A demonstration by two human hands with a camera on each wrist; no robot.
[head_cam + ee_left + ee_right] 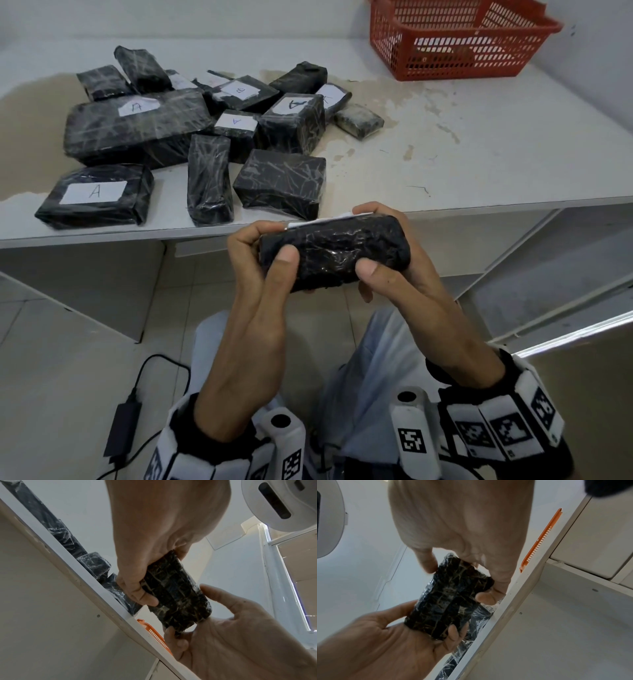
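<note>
Your left hand [260, 263] and right hand [387, 274] each grip an end of the black parcel [334, 255], in the air off the desk [479, 154] edge at 6 o'clock. Keep thumbs firm and roll its white label [318, 222], at 12 o'clock, toward you.

Right now the scene is viewed from head height, forward and down over the tabletop [479, 154] toward the orange basket [394, 51]. The left wrist view is pitched steeply upward from under the tabletop's edge, tight against the black parcel [173, 592]. The right wrist view is tilted up likewise, from the opposite side. Parcel, left hand [260, 274], right hand [394, 274] and basket are shared by all three.
</note>
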